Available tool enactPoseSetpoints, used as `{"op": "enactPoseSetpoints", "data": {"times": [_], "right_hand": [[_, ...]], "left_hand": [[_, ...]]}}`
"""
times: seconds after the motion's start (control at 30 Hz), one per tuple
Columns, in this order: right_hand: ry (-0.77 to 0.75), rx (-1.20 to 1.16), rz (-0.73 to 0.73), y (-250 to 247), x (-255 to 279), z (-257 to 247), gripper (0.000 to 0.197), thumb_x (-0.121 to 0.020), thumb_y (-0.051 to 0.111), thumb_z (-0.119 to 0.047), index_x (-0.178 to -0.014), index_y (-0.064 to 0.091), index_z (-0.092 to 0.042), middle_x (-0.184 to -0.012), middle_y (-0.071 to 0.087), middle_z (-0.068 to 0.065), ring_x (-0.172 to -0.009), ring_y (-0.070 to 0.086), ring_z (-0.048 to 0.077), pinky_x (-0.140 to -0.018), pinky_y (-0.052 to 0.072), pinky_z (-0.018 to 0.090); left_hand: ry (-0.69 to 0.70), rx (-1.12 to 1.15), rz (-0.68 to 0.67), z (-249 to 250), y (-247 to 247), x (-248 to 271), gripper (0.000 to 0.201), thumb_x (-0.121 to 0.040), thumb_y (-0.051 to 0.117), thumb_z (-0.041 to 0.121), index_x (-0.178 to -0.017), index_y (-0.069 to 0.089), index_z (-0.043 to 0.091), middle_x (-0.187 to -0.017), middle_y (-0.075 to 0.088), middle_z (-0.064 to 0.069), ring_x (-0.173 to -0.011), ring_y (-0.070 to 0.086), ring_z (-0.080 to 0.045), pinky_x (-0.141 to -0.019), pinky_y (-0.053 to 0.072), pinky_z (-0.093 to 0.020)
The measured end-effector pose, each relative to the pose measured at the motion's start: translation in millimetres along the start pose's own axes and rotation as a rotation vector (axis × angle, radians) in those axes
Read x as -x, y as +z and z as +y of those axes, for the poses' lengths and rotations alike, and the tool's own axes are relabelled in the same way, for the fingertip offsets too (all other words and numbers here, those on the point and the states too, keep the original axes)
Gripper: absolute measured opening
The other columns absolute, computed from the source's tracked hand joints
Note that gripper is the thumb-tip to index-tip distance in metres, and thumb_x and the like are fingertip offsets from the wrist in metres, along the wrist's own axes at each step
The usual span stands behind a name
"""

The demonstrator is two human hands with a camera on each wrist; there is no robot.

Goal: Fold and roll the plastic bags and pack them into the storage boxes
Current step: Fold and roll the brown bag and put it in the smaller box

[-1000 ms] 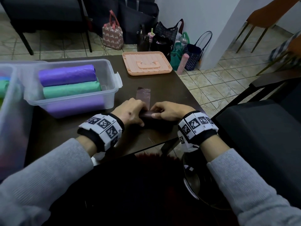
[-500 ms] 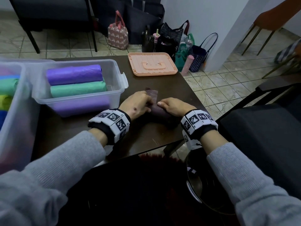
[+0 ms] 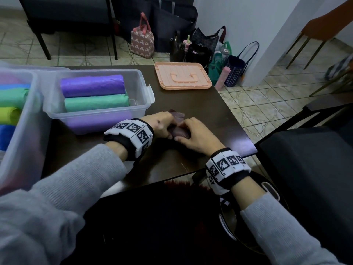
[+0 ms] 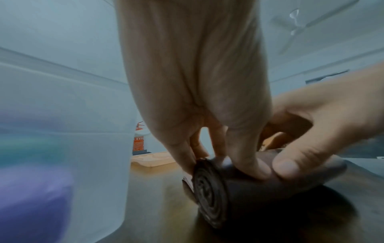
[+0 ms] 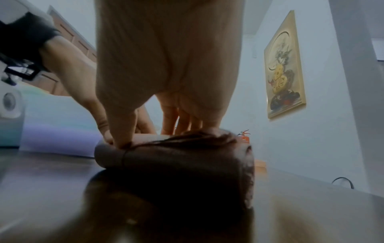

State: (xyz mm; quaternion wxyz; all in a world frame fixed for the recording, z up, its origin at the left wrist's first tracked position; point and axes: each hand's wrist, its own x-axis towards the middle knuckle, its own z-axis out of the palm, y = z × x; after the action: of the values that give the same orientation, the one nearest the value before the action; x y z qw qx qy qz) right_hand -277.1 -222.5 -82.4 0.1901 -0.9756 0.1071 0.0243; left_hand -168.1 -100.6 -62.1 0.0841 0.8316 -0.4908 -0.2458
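A dark maroon plastic bag roll (image 3: 179, 131) lies on the dark table (image 3: 219, 119) between both hands. My left hand (image 3: 162, 127) grips its left end, where the spiral end face (image 4: 209, 194) shows. My right hand (image 3: 193, 136) curls over its right part (image 5: 176, 162), thumb pressing on top. A short loose tail (image 3: 176, 113) sticks out beyond the fingers. Left of the hands a clear storage box (image 3: 145, 92) holds a purple roll (image 3: 91, 86) and a green roll (image 3: 95, 102).
A second clear box (image 3: 28, 131) with coloured rolls stands at the far left. A peach box lid (image 3: 182, 75) lies at the table's far side. Bags sit on the tiled floor (image 3: 267, 104) behind; a dark chair (image 3: 305, 159) stands right.
The flat strip of bag ahead of the hands has shrunk to a short tail as both hands rolled the bundle away from me; the roll is thicker.
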Motion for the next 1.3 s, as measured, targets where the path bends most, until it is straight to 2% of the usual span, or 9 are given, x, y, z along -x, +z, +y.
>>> {"op": "enactPoseSetpoints", "data": {"times": [0.2,0.37,0.53,0.63,0.77,0.83,0.97,1.17,1.3], "right_hand": [[-0.045,0.049,-0.105,7.7,13.8,-4.5,0.053,-0.07,0.077,-0.029,-0.11,0.045,-0.014,-0.113,0.052,0.006,-0.106,0.051,0.024,-0.086,0.044,0.036],[0.021,-0.023,-0.197,-5.9,11.1,-9.1,0.049,-0.079,0.072,-0.035,-0.119,0.052,-0.014,-0.116,0.059,0.006,-0.105,0.055,0.023,-0.08,0.038,0.025],[0.093,-0.063,-0.379,-22.2,0.1,-14.8,0.043,-0.084,0.064,-0.04,-0.122,0.056,-0.021,-0.107,0.06,0.0,-0.095,0.057,0.017,-0.079,0.041,0.026],[0.177,-0.076,-0.483,-29.2,-14.2,-15.1,0.045,-0.084,0.064,-0.04,-0.124,0.054,-0.022,-0.112,0.061,0.0,-0.097,0.058,0.016,-0.086,0.044,0.028],[0.201,-0.104,-0.544,-32.0,-29.5,-23.5,0.084,-0.076,0.071,-0.048,-0.145,0.03,-0.023,-0.135,0.048,-0.002,-0.119,0.05,0.016,-0.104,0.038,0.03],[0.183,-0.057,-0.565,-28.6,-33.1,-30.5,0.074,-0.076,0.071,-0.049,-0.137,0.043,-0.02,-0.127,0.055,-0.003,-0.112,0.053,0.015,-0.097,0.04,0.027],[0.172,-0.07,-0.538,-21.6,-34.0,-32.9,0.041,-0.075,0.072,-0.049,-0.102,0.061,-0.02,-0.093,0.064,-0.002,-0.088,0.06,0.015,-0.073,0.045,0.025],[0.101,-0.096,-0.319,-11.7,-12.0,-30.8,0.046,-0.075,0.072,-0.049,-0.106,0.064,-0.016,-0.092,0.066,0.002,-0.083,0.061,0.015,-0.071,0.046,0.027],[0.065,-0.066,-0.323,-12.7,-6.0,-40.3,0.039,-0.079,0.069,-0.047,-0.099,0.065,-0.014,-0.082,0.061,0.0,-0.077,0.058,0.016,-0.059,0.039,0.022]], "left_hand": [[-0.083,0.189,-0.077,-12.4,2.0,11.8,0.057,-0.085,0.067,0.022,-0.136,0.044,0.015,-0.13,0.056,-0.003,-0.116,0.053,-0.019,-0.093,0.036,-0.021],[-0.055,0.159,0.123,-16.5,2.8,23.9,0.037,-0.081,0.071,0.028,-0.117,0.065,0.022,-0.114,0.066,-0.002,-0.104,0.059,-0.016,-0.086,0.043,-0.023],[-0.038,0.211,0.142,-20.4,3.7,29.2,0.043,-0.07,0.08,0.023,-0.111,0.068,0.017,-0.102,0.069,0.0,-0.084,0.056,-0.007,-0.074,0.038,-0.018],[-0.055,0.228,0.174,-22.9,5.3,26.7,0.037,-0.077,0.075,0.021,-0.112,0.066,0.015,-0.107,0.068,-0.003,-0.09,0.057,-0.01,-0.076,0.038,-0.017],[-0.066,0.277,0.176,-26.4,6.1,25.9,0.033,-0.081,0.071,0.022,-0.113,0.065,0.016,-0.108,0.067,-0.003,-0.091,0.057,-0.009,-0.078,0.039,-0.018],[-0.065,0.297,0.167,-27.4,6.6,26.2,0.032,-0.082,0.069,0.021,-0.114,0.065,0.017,-0.107,0.067,-0.002,-0.09,0.056,-0.009,-0.078,0.039,-0.019],[-0.046,0.333,0.154,-27.9,6.2,28.7,0.032,-0.085,0.066,0.018,-0.116,0.064,0.015,-0.11,0.068,-0.003,-0.094,0.059,-0.01,-0.079,0.039,-0.017],[-0.062,0.365,0.214,-25.6,15.8,36.4,0.033,-0.086,0.066,0.018,-0.118,0.064,0.017,-0.113,0.067,-0.002,-0.107,0.06,-0.015,-0.091,0.044,-0.024],[-0.131,0.512,0.336,-27.5,27.8,52.7,0.036,-0.086,0.066,0.025,-0.12,0.062,0.014,-0.115,0.065,-0.002,-0.111,0.058,-0.015,-0.089,0.039,-0.018]]}}
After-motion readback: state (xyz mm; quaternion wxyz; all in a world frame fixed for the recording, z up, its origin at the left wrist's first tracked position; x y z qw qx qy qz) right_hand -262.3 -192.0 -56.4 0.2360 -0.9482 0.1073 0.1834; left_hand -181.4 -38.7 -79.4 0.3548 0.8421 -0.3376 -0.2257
